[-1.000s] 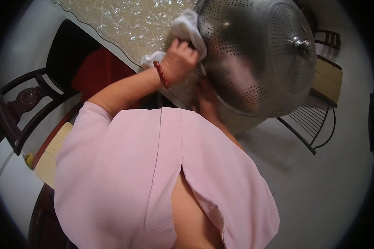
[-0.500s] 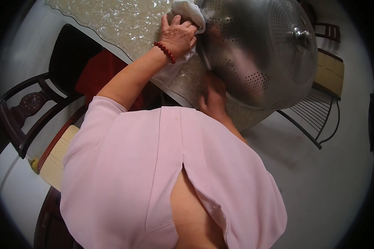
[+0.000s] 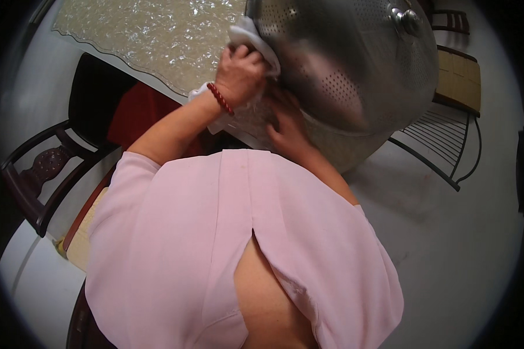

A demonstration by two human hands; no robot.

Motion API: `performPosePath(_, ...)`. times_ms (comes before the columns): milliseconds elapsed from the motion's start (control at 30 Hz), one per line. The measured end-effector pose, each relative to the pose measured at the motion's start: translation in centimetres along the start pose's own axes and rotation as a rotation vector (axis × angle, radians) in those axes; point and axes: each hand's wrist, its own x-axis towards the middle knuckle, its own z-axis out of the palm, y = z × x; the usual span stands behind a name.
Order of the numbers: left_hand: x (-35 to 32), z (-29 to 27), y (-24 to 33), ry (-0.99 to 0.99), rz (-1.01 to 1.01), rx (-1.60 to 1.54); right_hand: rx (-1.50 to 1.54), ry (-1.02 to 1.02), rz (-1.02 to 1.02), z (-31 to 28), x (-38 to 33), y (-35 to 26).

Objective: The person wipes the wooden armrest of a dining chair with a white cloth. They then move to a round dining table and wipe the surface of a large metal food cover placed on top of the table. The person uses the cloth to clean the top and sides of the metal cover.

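My left hand, with a red bead bracelet at its wrist, has its fingers bent round a white cloth. The cloth bunches against the near left rim of a large metal dome cover, and another fold of it shows below the wrist. This cover is shiny, pierced with patches of small holes, and has a round knob on top. At the rim's near side is my right hand, gripping the edge with its thumb apart; its fingertips are in shadow and partly hidden. Both hands are close together.
Under the cover and cloth lies a table with a glossy, clear wavy-edged covering. A dark carved chair stands at the left, with red fabric near it. At the right are a barred metal rack and a tan seat.
My left hand and the cloth have come down the rim, nearer my right hand. The dome cover has shifted up and left in the picture; the whole view has turned slightly.
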Motion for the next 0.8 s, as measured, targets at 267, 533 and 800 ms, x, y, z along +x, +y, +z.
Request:
performPosePath(267,1.7,1.4,-3.3,0.084,-0.008,0.222,-0.186,0.088,0.083,0.6,-3.0,0.3)
performPosePath(533,-1.9,2.1,2.9,0.132,0.108,-0.019,-0.038,0.047,0.066,-0.3,-1.4,0.0)
performPosePath(800,1.9,-0.3,-2.9,-0.009,-0.199,-0.027,-0.182,0.036,0.105,0.2,-2.9,0.7)
